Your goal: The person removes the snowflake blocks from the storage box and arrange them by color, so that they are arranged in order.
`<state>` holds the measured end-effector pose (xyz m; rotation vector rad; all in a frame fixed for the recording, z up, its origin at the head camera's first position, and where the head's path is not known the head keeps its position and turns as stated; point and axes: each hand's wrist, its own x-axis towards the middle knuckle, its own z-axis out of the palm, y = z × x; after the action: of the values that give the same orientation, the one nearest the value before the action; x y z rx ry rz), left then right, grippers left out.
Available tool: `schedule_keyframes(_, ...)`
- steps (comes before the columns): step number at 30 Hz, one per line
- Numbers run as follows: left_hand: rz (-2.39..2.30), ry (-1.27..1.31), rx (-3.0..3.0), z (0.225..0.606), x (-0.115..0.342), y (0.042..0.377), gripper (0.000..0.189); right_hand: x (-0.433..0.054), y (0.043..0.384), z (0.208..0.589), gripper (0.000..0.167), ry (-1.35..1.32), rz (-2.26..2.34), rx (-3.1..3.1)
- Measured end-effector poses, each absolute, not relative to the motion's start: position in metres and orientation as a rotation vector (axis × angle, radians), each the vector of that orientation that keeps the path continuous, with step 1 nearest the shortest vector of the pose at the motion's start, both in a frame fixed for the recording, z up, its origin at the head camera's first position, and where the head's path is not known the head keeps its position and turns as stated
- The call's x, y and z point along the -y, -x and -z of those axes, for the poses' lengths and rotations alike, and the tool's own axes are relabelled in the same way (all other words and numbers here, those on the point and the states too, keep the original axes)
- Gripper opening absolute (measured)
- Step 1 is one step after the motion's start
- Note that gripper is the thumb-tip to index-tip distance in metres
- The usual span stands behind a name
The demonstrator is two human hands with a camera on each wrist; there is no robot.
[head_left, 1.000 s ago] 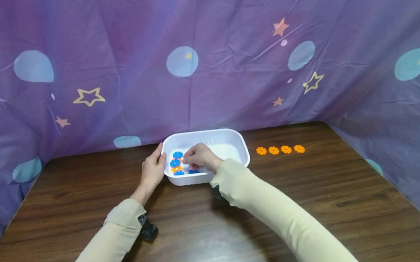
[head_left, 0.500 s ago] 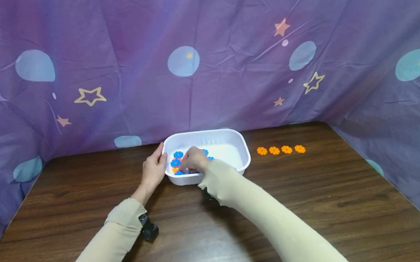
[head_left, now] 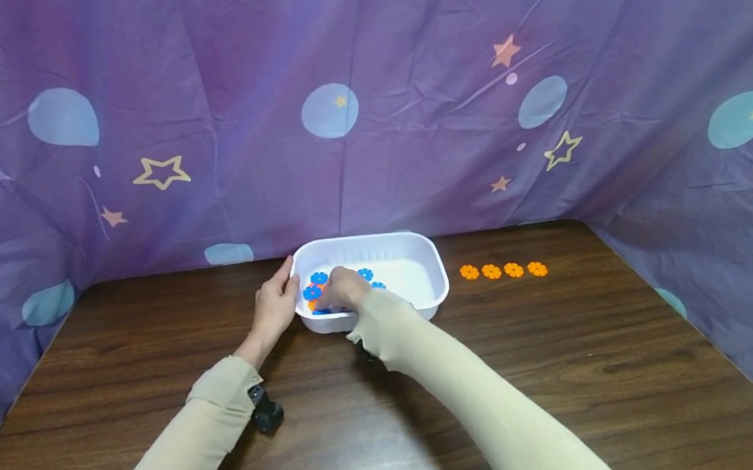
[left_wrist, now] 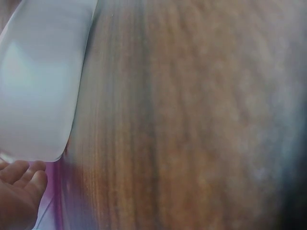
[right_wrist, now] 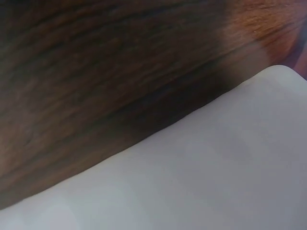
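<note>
A white plastic tray (head_left: 433, 289) stands near the back of the table, holding blue flower-shaped discs (head_left: 319, 277) and orange ones (head_left: 312, 306), mostly bunched at its left end. My left hand (head_left: 274, 302) rests against the tray's left end, fingers fairly straight; in the left wrist view its fingertips touch the tray wall (left_wrist: 38, 96). Inside the tray, my right hand (head_left: 347, 288) reaches down among the discs at the left. Its fingertips are hidden, so whether they pinch a disc cannot be told. Just right of this hand lie more blue discs (head_left: 365, 274).
Several orange flower discs (head_left: 492, 272) lie in a row on the wooden table (head_left: 552, 354), right of the tray. A purple patterned cloth (head_left: 410, 154) hangs behind the table. The right wrist view shows only tray side (right_wrist: 201, 172) and tabletop.
My right hand has moved left and slightly lower in the tray, exposing blue discs to its right. The left hand and the orange row stay where they were.
</note>
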<state>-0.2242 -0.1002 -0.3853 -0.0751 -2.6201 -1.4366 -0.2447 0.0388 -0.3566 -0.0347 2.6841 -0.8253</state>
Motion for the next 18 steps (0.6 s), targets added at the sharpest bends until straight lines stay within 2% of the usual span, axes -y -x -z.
schedule_keyframes(9,1.418,0.080,2.610,0.3858,0.0996,0.2257,0.046,-0.0371,0.2440,0.3558,0.024,0.033,0.702,-2.738)
schedule_keyframes(18,1.412,0.078,2.601,0.3861,0.0987,0.2246,0.045,-0.0334,0.2446,0.3572,0.036,0.052,0.617,-2.762)
